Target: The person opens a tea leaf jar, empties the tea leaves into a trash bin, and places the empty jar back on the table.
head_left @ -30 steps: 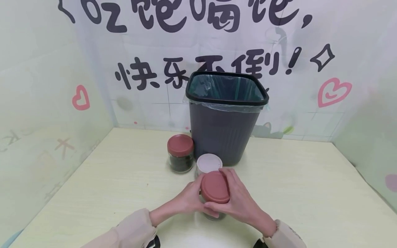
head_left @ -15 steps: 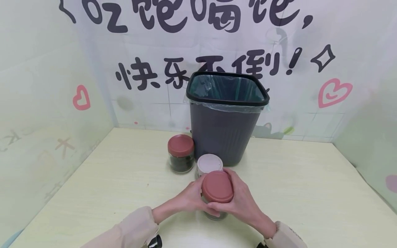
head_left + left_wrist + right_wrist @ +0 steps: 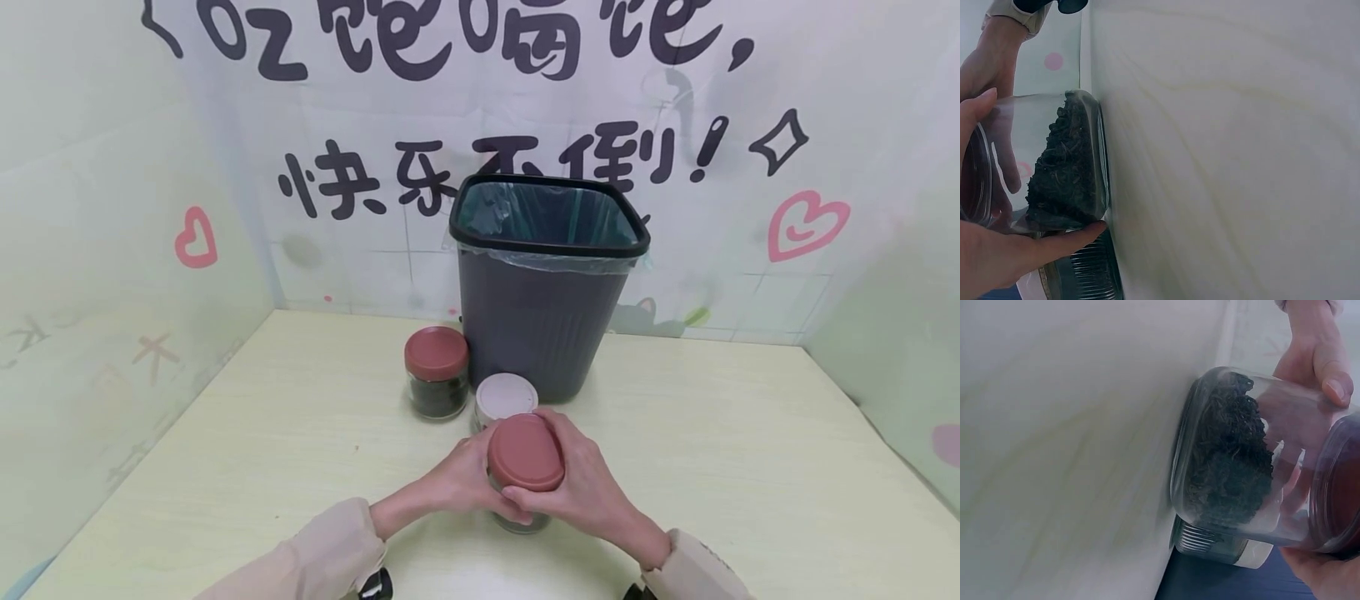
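Note:
A clear jar with a brown-red lid [image 3: 527, 452] stands on the table in front of the person. Dark, dried leaf-like bits [image 3: 1069, 165] fill its lower part and slope to one side. My left hand [image 3: 459, 482] grips the jar's left side, one finger reaching down near its base in the left wrist view. From the right, my right hand [image 3: 592, 490] curls around the lid, its thumb across the front. Just behind, a white-lidded jar [image 3: 506, 395] is partly hidden by the held jar and the hands.
Another red-lidded jar [image 3: 437, 371] with dark contents stands back left. Beside it, a dark grey trash bin [image 3: 540, 317] with a clear liner rises close behind the white-lidded jar. A printed cloth backdrop [image 3: 360, 275] borders the pale table [image 3: 300, 450].
Over the past second the held jar and the right hand have shifted slightly to the right. Both hands keep their grip, and the other jars and the bin stay put.

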Available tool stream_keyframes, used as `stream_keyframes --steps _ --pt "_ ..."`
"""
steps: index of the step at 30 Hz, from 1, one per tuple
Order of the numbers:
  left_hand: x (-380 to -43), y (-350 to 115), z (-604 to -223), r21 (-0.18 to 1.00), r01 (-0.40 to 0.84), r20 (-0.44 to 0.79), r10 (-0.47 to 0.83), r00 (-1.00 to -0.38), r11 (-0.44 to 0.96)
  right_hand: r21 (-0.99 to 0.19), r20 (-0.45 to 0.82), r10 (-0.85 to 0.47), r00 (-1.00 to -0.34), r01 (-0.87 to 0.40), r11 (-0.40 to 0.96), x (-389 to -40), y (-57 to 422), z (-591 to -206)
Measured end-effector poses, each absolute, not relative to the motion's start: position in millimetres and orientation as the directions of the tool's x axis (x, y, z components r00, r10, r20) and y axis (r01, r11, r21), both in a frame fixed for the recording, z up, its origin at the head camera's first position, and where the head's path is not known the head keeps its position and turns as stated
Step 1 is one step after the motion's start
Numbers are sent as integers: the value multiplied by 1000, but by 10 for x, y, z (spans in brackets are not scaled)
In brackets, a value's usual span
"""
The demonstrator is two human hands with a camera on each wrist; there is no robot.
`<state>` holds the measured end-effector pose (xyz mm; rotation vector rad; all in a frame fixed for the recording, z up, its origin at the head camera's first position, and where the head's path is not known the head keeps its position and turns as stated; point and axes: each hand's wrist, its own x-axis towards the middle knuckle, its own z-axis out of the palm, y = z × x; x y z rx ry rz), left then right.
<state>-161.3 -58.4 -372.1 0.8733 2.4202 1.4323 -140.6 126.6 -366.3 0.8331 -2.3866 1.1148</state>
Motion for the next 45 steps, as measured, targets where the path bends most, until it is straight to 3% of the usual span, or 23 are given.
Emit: stream_keyframes --steps 12,21,27,31,39,45 --pt "-1626 -582 -3709 860 366 99 588 -803 355 -526 564 -390 -728 -681 510 -1437 1281 -3657" --pt "-1639 -609 -3720 879 340 72 611 -788 335 -546 552 -464 -693 -721 427 -1496 1328 -3682" --pt "-1651 -601 -3720 872 357 77 627 -775 335 -622 474 -549 -688 -704 344 -1569 1401 -3657" --pt "-1662 -598 -3727 865 370 83 630 -772 339 -641 413 -574 -707 -673 369 -1575 1447 -3617" --pt "-1666 -586 -3743 891 338 85 620 -780 303 -643 454 -395 -799 -600 475 -1437 1348 -3606" --pt "-1641 -583 -3729 882 344 96 592 -801 323 -529 572 -268 -775 -598 602 -1346 1225 -3640"
